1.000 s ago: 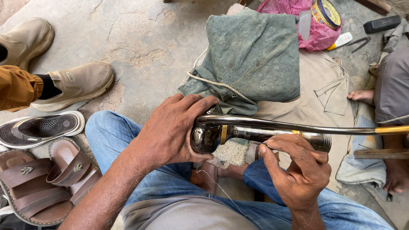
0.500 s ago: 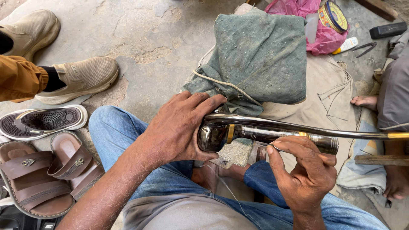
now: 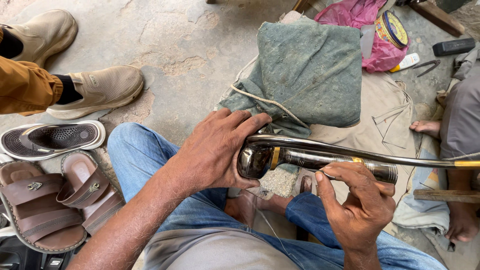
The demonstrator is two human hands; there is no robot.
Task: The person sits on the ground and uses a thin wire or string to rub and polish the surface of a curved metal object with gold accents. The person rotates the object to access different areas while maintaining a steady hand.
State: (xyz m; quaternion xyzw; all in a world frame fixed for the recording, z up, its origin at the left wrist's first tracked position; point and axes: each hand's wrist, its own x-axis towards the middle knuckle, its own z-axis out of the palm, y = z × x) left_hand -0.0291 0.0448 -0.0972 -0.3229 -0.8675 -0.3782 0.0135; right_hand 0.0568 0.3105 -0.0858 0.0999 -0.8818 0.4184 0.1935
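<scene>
Left hand (image 3: 215, 152) clamped round the knob end of the cane (image 3: 320, 155), held level over the lap; right hand (image 3: 357, 200) pinches beneath the shaft. Risk: polished metal is slick, so a loose grip may let it roll or drop onto the floor (image 3: 175, 50)

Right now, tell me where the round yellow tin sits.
In the head view the round yellow tin lies at the upper right, resting on the pink plastic bag, just right of the green cloth.
</scene>
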